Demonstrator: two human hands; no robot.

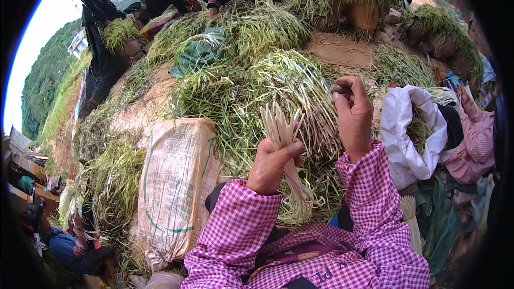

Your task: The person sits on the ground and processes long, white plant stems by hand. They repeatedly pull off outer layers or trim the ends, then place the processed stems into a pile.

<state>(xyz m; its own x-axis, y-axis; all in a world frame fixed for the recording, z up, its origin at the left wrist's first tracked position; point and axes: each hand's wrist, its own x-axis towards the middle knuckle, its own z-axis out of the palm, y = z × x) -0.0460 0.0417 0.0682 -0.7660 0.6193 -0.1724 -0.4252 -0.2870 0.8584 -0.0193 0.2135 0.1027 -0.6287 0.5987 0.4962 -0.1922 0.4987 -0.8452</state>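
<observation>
My left hand (270, 166) is closed around a bunch of pale, slender plant stalks (281, 126). Their whitish ends stick up above the fist, and thin curling ends hang below it. To the right and a little higher, my right hand (353, 106) is raised with its thumb and index finger pinched together at a thin strand (330, 91). Behind and below both hands lies a large heap of green and white stalks (293, 72), with brownish ends towards the right hand.
A printed woven sack (176, 184) lies at the left, and an open white sack (391, 140) stands at the right. More piles of green stalks (265, 28) spread ahead. Several people sit around, one in a checked sleeve (476, 140) at the far right. A green cloth (435, 216) hangs lower right.
</observation>
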